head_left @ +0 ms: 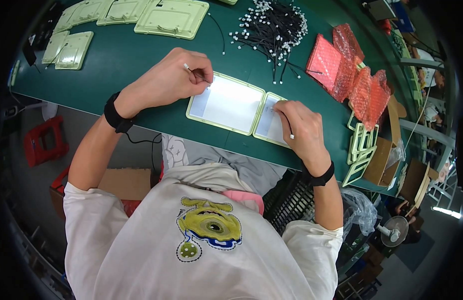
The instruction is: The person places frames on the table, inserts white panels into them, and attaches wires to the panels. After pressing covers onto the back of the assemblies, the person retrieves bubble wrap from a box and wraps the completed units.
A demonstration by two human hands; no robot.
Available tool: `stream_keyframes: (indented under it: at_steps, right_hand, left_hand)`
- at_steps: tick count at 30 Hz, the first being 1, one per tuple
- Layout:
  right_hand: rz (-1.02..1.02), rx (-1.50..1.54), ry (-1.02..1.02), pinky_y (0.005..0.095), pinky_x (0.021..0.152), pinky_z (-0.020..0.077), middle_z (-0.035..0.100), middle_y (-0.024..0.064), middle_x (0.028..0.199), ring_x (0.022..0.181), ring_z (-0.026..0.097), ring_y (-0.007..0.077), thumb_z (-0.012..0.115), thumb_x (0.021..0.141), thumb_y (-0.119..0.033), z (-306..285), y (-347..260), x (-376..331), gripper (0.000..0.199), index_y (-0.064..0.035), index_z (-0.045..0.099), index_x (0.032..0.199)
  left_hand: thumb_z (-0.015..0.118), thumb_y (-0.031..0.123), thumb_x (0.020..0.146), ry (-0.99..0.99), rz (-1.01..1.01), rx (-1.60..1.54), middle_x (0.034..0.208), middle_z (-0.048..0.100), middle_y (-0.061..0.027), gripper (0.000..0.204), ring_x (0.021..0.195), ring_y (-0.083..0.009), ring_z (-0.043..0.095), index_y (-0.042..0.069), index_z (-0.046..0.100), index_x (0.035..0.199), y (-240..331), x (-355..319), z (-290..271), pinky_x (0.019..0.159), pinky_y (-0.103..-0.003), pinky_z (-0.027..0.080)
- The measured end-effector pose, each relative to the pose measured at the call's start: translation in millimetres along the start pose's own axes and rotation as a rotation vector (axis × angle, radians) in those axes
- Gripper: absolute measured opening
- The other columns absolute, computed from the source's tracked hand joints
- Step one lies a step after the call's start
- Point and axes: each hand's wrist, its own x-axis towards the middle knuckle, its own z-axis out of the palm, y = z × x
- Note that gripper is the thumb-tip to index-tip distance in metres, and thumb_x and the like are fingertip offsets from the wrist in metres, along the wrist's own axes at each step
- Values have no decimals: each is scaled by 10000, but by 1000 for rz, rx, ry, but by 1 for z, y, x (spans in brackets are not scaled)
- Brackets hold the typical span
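Note:
Two flat panels in pale green frames lie side by side on the green table: a larger white panel (231,102) and a smaller white panel (267,120) at its right. At the larger panel's upper left corner my left hand (174,76) is closed in a pinch on a short black cable; a white connector (186,66) sticks out above the fingers. Over the smaller panel, my right hand (302,127) pinches another black cable, whose white connector (292,136) hangs below the fingertips. My fingers hide the other cable ends.
Beyond the panels is a pile of black cables (279,32) with white connectors, and one loose cable (220,34). Several pale green panels (171,19) lie far left. Red bubble wrap (336,65), green frames (362,142) and a cardboard box (384,160) are at the right.

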Motion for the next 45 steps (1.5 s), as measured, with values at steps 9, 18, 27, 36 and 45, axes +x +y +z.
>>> stream_keyframes:
  at_steps: [9,18,27,36,45]
  right_hand:
    - [23,49,6,399,658,574,734,114,934,784,730,300,737,877,89,-2,-3,4,227,-32,673,1059]
    - [62,22,-60,424,720,588,692,128,970,863,726,319,737,886,86,2,0,1,283,-20,612,1117]
    - [51,36,-117,427,732,586,696,136,1004,865,725,325,726,910,74,0,3,3,314,-17,565,1164]
    - [-14,-21,-128,439,741,586,692,150,1031,871,724,335,717,918,78,2,2,3,315,-6,534,1162]
    - [10,15,-128,446,767,567,666,173,996,868,697,378,699,890,120,2,-1,4,327,-5,522,1135]
  left_hand:
    - [728,-67,857,-25,164,153,920,676,-144,92,790,-290,686,-78,690,940,4,-3,2,709,-364,571]
    - [717,-64,848,-30,144,311,947,641,-164,112,792,-355,657,-73,676,952,16,-4,6,703,-418,536]
    - [671,-64,824,-8,118,418,934,644,-199,42,838,-420,651,-87,644,847,25,-2,9,730,-486,523]
    - [648,-84,789,-22,142,474,916,636,-214,43,857,-434,666,-96,607,786,24,2,8,749,-499,531]
    - [636,-73,813,10,203,446,904,661,-217,32,846,-435,675,-94,659,820,17,1,11,754,-486,551]
